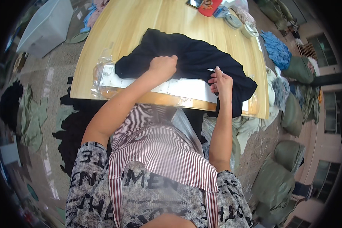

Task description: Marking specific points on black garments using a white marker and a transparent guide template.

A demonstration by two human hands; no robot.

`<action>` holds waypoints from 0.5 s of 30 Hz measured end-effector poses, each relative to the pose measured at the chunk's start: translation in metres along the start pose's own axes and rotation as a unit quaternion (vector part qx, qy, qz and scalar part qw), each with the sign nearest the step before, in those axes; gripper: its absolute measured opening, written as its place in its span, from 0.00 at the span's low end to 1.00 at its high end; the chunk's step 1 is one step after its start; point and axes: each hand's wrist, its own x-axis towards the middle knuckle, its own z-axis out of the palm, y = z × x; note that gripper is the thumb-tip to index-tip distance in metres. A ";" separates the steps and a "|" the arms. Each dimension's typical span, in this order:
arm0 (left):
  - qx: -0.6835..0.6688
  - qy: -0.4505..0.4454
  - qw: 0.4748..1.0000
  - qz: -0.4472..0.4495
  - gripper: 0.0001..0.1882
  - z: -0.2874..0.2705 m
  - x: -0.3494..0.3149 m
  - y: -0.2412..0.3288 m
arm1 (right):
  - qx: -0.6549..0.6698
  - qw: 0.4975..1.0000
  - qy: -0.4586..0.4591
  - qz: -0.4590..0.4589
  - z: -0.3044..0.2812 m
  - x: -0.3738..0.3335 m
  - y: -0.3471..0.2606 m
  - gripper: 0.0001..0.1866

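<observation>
A dark navy garment (195, 51) lies bunched across the near part of the wooden table. My left hand (164, 67) is closed on its middle, fingers curled into the cloth and mostly hidden from above. Above the garment's right part is my right hand (222, 83), holding a slim white pointed tool (211, 70) between thumb and forefinger. Its tip points left over the cloth; the exact kind cannot be made out. The other right fingers are loosely bent. Under the garment a white sheet (190, 86) shows along the table's near edge, taped down.
The wooden table (121, 19) has a red item (209, 7), a tape roll (233, 21) and a white cup (249, 29) at its far right. A large white bin (47, 28) stands far left. Cloth piles and green stuffed sacks (273, 174) lie on the floor.
</observation>
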 end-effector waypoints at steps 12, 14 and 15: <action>-0.637 0.060 0.766 -0.056 0.07 -0.107 0.046 -0.038 | 0.213 0.974 -0.057 -0.056 0.029 0.073 -0.008 0.12; -0.722 0.141 0.676 -0.035 0.07 -0.171 0.079 -0.126 | 0.254 0.945 -0.179 -0.105 0.069 0.058 -0.059 0.12; -0.770 0.172 0.615 -0.012 0.08 -0.220 0.074 -0.162 | 0.295 0.906 -0.275 -0.124 0.077 0.053 -0.076 0.11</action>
